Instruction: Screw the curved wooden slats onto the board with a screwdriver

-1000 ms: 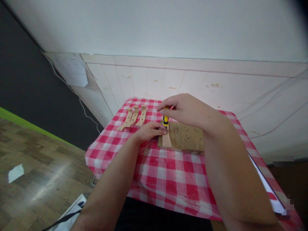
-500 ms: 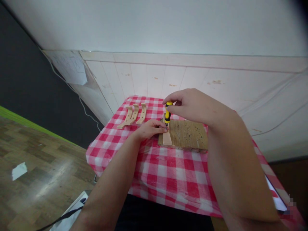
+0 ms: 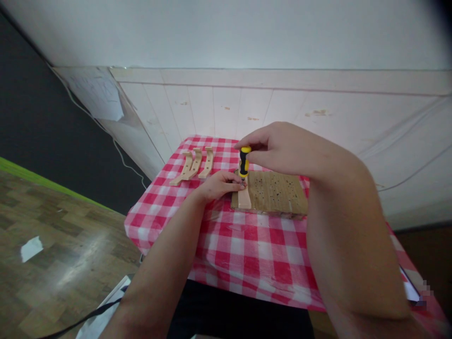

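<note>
A wooden board (image 3: 275, 193) full of small holes lies on the red-and-white checked tablecloth (image 3: 247, 249). A pale wooden strip (image 3: 244, 200) rests on the board's left edge. My right hand (image 3: 278, 148) pinches the top of a small yellow-and-black screwdriver (image 3: 243, 162), which stands upright on the strip's far end. My left hand (image 3: 221, 183) lies beside the strip, its fingertips closed at the screwdriver's tip; what they hold there is too small to make out.
Three curved wooden pieces (image 3: 192, 167) lie side by side at the table's far left. A white panelled wall (image 3: 212, 108) stands right behind the table. Wooden floor (image 3: 52, 249) lies to the left, with a black strap (image 3: 81, 320) near my left elbow.
My right hand has shifted its pinch on the screwdriver's top, so the yellow cap now shows. The view has drifted slightly; board, strip and left hand stay as they were.
</note>
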`<action>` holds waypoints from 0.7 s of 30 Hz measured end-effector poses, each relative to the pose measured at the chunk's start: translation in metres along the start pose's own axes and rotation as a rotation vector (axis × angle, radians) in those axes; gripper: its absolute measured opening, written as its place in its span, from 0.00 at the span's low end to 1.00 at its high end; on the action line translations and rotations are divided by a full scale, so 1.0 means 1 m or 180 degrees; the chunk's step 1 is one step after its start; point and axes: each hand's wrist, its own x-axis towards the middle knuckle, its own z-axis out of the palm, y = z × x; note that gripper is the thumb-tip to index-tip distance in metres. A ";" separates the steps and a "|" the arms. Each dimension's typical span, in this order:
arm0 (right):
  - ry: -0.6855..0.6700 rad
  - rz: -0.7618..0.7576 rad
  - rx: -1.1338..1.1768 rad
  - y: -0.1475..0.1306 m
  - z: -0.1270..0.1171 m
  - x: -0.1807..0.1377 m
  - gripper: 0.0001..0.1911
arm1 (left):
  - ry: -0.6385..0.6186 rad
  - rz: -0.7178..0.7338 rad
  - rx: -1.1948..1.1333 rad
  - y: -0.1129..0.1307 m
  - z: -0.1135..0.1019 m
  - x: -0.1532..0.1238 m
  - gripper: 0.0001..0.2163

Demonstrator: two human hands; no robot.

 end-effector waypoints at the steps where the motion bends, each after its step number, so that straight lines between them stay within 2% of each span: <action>1: 0.0027 0.0050 -0.0071 0.000 0.000 0.000 0.13 | 0.0006 0.0011 0.0000 0.000 0.000 0.000 0.10; 4: 0.0323 0.0385 -0.0409 0.003 0.007 0.005 0.14 | 0.0014 0.0062 0.0033 -0.001 0.001 0.001 0.11; 6: 0.0504 0.0446 -0.0535 0.005 0.013 0.010 0.15 | 0.0017 0.0088 0.0065 -0.002 0.001 0.001 0.11; 12: 0.0235 -0.0039 -0.0190 0.003 0.014 0.008 0.16 | -0.0023 0.0158 0.0310 -0.002 -0.001 0.001 0.10; 15: 0.0230 0.0120 -0.0289 0.004 0.009 0.006 0.15 | -0.0046 0.0158 0.0380 -0.001 -0.001 0.001 0.10; 18: 0.0459 0.0389 -0.0507 0.007 0.012 0.010 0.14 | -0.0051 0.0139 0.0398 0.000 -0.001 0.001 0.11; 21: 0.0476 0.0257 -0.0438 0.006 0.018 0.015 0.14 | -0.0041 0.0104 0.0375 0.000 -0.001 0.001 0.11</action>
